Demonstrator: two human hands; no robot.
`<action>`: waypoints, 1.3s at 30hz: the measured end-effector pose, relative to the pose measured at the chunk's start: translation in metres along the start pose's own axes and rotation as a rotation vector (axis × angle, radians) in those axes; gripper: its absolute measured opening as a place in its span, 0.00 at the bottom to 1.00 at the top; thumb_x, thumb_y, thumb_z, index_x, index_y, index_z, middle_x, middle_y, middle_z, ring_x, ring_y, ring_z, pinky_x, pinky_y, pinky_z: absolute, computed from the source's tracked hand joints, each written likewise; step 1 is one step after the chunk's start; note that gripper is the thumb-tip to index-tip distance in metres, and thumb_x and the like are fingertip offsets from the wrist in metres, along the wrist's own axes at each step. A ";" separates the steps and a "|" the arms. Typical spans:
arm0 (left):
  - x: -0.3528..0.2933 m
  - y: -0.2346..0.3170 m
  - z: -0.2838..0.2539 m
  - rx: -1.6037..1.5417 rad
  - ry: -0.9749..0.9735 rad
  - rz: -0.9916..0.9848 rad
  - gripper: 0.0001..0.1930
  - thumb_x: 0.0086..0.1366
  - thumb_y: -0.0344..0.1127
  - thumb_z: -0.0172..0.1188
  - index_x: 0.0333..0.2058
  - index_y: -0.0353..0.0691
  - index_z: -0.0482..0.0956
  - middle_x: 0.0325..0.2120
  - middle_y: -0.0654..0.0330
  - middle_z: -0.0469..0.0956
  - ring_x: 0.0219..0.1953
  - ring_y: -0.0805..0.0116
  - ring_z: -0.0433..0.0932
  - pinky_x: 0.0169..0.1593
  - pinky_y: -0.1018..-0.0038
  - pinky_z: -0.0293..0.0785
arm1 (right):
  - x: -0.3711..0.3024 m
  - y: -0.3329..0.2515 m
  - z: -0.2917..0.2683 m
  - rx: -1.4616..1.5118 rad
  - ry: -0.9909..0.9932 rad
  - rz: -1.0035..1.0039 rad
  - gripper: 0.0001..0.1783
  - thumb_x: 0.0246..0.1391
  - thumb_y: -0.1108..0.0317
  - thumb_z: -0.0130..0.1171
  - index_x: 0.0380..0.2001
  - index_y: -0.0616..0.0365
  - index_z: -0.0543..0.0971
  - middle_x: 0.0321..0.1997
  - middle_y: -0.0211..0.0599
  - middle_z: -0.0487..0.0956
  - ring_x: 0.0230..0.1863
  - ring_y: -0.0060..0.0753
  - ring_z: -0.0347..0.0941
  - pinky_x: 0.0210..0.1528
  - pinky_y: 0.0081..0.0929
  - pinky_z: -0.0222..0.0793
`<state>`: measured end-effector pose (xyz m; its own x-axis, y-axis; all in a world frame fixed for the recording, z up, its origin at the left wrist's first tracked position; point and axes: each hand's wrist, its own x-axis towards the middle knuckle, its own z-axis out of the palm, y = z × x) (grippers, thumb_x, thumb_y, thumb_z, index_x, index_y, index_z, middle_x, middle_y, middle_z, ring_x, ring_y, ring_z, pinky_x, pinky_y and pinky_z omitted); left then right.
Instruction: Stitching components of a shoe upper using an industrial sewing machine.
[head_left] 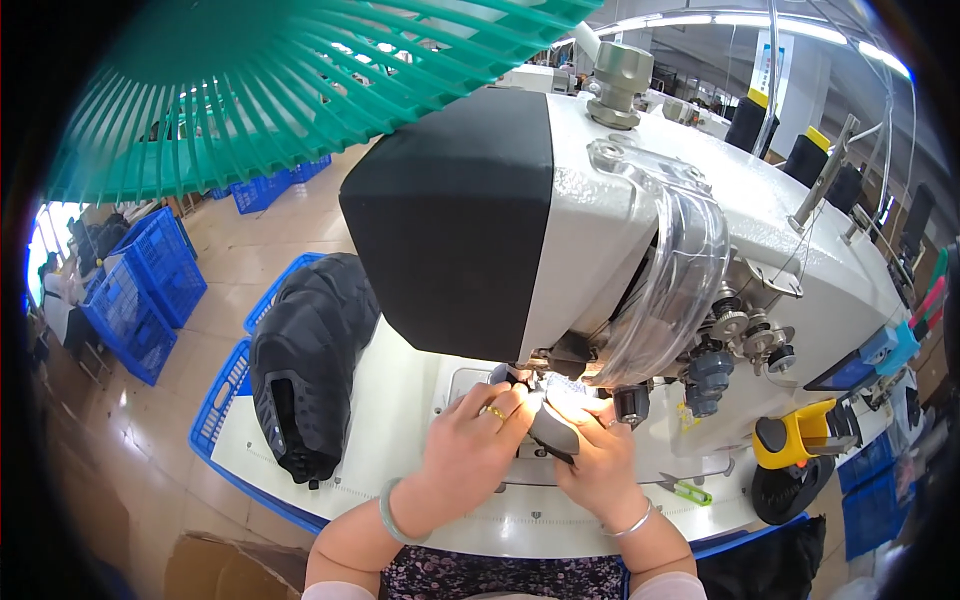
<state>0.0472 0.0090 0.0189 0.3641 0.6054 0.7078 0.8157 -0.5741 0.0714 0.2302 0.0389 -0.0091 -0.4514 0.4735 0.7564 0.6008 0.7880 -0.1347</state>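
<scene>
A dark grey, curved piece of fabric-like material (553, 432), perhaps part of a shoe upper, lies under the needle area of a white and black sewing machine (450, 230). My left hand (468, 448) presses the piece's left side with bent fingers, close to the needle. On the other side, my right hand (603, 455) grips its right edge, thumb and fingers closed around it. A bright lamp glow washes out the fingertips and the spot under the needle. To the left of my hands, a stack of black moulded shoe uppers (315, 350) rests on the pale machine table (400, 490).
Green-handled thread snips (690, 492) lie right of my right hand. Beyond them are a yellow and black holder (800, 435) and a black roll (790, 490). Blue baskets (215, 410) flank the table's left edge. A green fan guard (300, 90) hangs at upper left.
</scene>
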 end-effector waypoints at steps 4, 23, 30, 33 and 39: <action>0.004 0.001 0.000 -0.038 0.059 0.009 0.19 0.42 0.21 0.59 0.38 0.37 0.78 0.36 0.58 0.75 0.37 0.59 0.77 0.34 0.70 0.78 | 0.000 -0.001 0.000 0.000 0.023 -0.015 0.24 0.29 0.78 0.61 0.38 0.56 0.81 0.44 0.33 0.81 0.42 0.41 0.73 0.44 0.36 0.68; 0.000 -0.002 0.008 -0.048 0.046 -0.142 0.13 0.46 0.27 0.60 0.35 0.39 0.81 0.33 0.63 0.76 0.38 0.63 0.76 0.35 0.70 0.74 | 0.017 -0.012 -0.009 0.070 -0.087 0.073 0.15 0.35 0.71 0.69 0.33 0.57 0.83 0.32 0.29 0.76 0.34 0.40 0.69 0.37 0.35 0.66; 0.000 -0.002 0.004 -0.039 0.068 0.044 0.14 0.44 0.25 0.59 0.34 0.35 0.78 0.34 0.59 0.72 0.42 0.59 0.74 0.41 0.67 0.76 | -0.003 -0.003 -0.007 0.036 -0.046 0.005 0.22 0.32 0.75 0.67 0.39 0.56 0.80 0.42 0.33 0.78 0.42 0.41 0.72 0.42 0.33 0.70; -0.001 -0.004 0.002 -0.050 0.035 0.044 0.14 0.44 0.25 0.59 0.34 0.35 0.78 0.34 0.58 0.72 0.42 0.58 0.74 0.42 0.67 0.76 | -0.004 -0.003 -0.006 0.057 -0.036 0.007 0.22 0.31 0.76 0.66 0.38 0.56 0.80 0.45 0.33 0.80 0.42 0.40 0.73 0.42 0.32 0.70; 0.002 -0.005 0.000 -0.039 0.012 0.041 0.15 0.43 0.24 0.59 0.34 0.37 0.79 0.33 0.60 0.73 0.39 0.60 0.74 0.38 0.69 0.77 | 0.000 -0.005 -0.005 0.033 -0.014 0.038 0.23 0.30 0.78 0.65 0.37 0.53 0.82 0.41 0.30 0.82 0.37 0.36 0.74 0.36 0.28 0.68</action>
<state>0.0437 0.0131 0.0205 0.3909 0.5742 0.7193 0.7823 -0.6191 0.0691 0.2307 0.0326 -0.0051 -0.4377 0.5087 0.7414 0.5958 0.7816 -0.1846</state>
